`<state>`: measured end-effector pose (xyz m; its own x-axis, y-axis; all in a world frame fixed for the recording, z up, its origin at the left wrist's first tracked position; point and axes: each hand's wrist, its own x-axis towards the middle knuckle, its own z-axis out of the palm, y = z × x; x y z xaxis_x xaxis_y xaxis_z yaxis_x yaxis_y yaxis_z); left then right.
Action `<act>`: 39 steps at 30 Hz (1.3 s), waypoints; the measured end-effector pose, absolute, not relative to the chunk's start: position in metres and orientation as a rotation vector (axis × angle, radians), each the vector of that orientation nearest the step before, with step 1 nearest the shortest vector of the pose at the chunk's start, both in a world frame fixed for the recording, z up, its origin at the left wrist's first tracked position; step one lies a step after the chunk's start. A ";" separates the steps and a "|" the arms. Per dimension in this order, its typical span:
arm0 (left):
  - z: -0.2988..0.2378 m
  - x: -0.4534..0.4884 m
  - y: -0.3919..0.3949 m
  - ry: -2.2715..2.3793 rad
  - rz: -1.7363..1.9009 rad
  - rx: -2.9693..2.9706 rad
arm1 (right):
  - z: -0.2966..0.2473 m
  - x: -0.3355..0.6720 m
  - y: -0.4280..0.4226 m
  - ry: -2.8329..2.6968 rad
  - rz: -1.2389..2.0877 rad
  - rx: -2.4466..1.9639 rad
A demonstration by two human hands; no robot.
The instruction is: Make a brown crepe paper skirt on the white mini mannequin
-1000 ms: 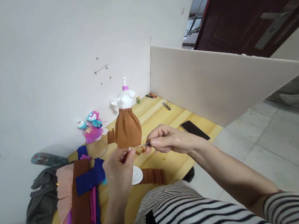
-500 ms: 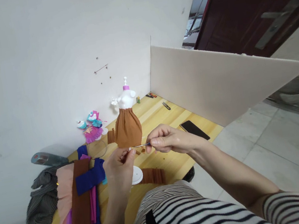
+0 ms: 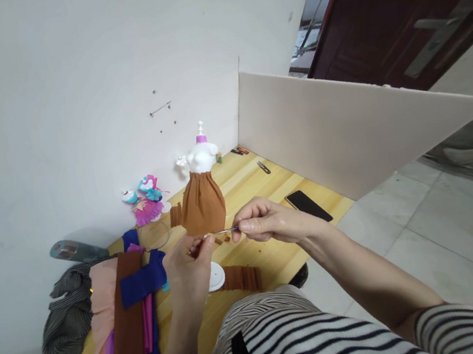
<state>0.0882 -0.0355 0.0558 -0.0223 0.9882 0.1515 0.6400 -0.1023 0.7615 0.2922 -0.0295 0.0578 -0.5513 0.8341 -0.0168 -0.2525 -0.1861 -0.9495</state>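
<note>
My right hand [image 3: 260, 220] grips the dark handle of a thin tool with a slim metal shaft [image 3: 225, 230]; its exact kind does not show. The shaft points left, its tip at the fingertips of my left hand [image 3: 191, 264]. Those fingers are pinched together around a small pale piece, mostly hidden. Just beyond both hands stands a small white dress form [image 3: 202, 158] with a purple neck band, wearing a gathered brown skirt [image 3: 202, 201]. A round white disc [image 3: 216, 276] and a pleated brown cloth strip [image 3: 243, 278] lie nearer to me.
Left on the wooden table [image 3: 277, 249] lie folded fabrics [image 3: 129, 330], a dark striped cloth [image 3: 69, 316] and a grey-blue cylindrical object [image 3: 78, 250]. Colourful doll clothes [image 3: 148, 201] are by the wall. Thread snips [image 3: 263, 167] and a phone [image 3: 309, 206] lie right, near a white partition [image 3: 347, 127].
Both hands keep nearly the same place and grip, the tool's tip still at the left fingertips. The dress form appears shifted very slightly to the right.
</note>
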 end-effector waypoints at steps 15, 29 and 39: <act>0.059 0.091 -0.036 1.747 0.942 1.719 | 0.054 0.291 -0.030 -1.271 1.840 -0.731; 0.059 0.097 -0.034 1.728 0.993 1.666 | 0.054 0.301 -0.032 -1.294 1.839 -0.726; 0.051 0.094 -0.029 1.689 1.012 1.613 | 0.054 0.308 -0.031 -1.289 1.828 -0.727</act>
